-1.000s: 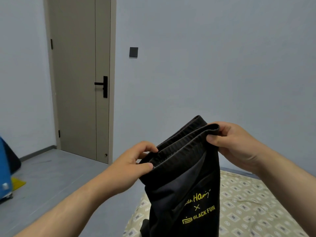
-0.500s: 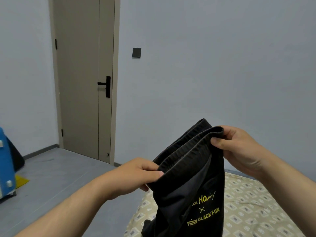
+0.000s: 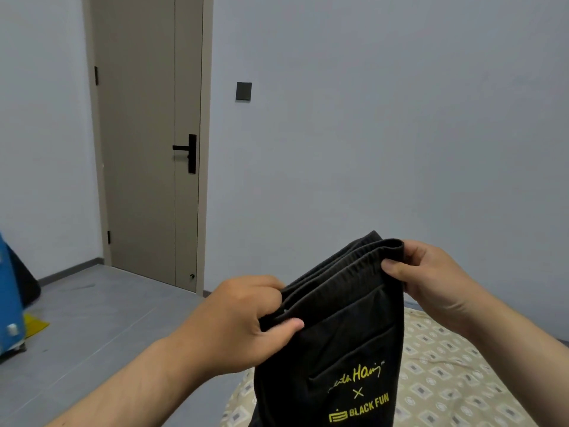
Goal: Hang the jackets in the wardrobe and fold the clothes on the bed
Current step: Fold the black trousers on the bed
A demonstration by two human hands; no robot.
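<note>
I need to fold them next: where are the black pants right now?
In the head view, lower centre-right: the black pants hang above the patterned bed, gripped at the waistband by the left hand and the right hand.

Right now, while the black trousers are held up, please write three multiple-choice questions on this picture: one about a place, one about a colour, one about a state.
1. Where is the door in the view, compared with the black trousers?
A) to the left
B) to the right
C) hidden behind them

2. What colour is the print on the trousers?
A) white
B) yellow
C) red

3. What does the left hand do with the waistband?
A) pinches it
B) lies flat under it
C) stays away from it

Answers:
1 A: the door stands at the far left, the trousers at lower right.
2 B: the lettering is yellow on black cloth.
3 A: its thumb and fingers close on one end of the waistband, and the right hand grips the other end.
</note>
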